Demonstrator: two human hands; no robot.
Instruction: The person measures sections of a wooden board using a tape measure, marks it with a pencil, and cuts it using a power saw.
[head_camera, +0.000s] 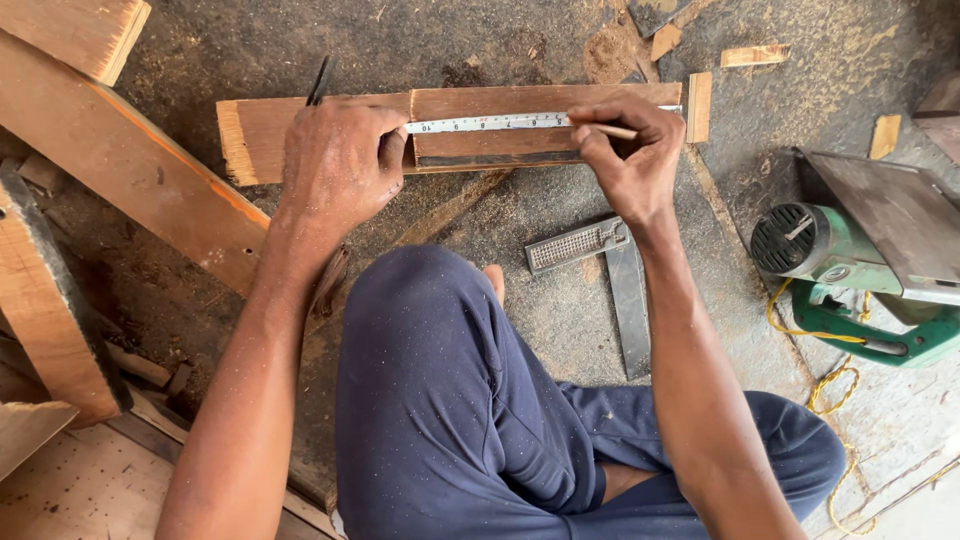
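Note:
A reddish wooden board (500, 105) lies flat on the sawdust-covered floor in front of me. A white measuring tape (490, 123) is stretched across its face. My left hand (335, 165) presses down on the board's left part and holds the tape there. My right hand (625, 150) grips a thin pencil (612, 130) with its tip at the tape near the board's right end. A short block of wood (699, 106) stands against that right end.
A metal try square (605, 265) lies on the floor by my bent knee (430, 300). A green electric power tool (860, 265) with a yellow cord sits at the right. Long planks (120, 160) and wood offcuts lie at the left and top.

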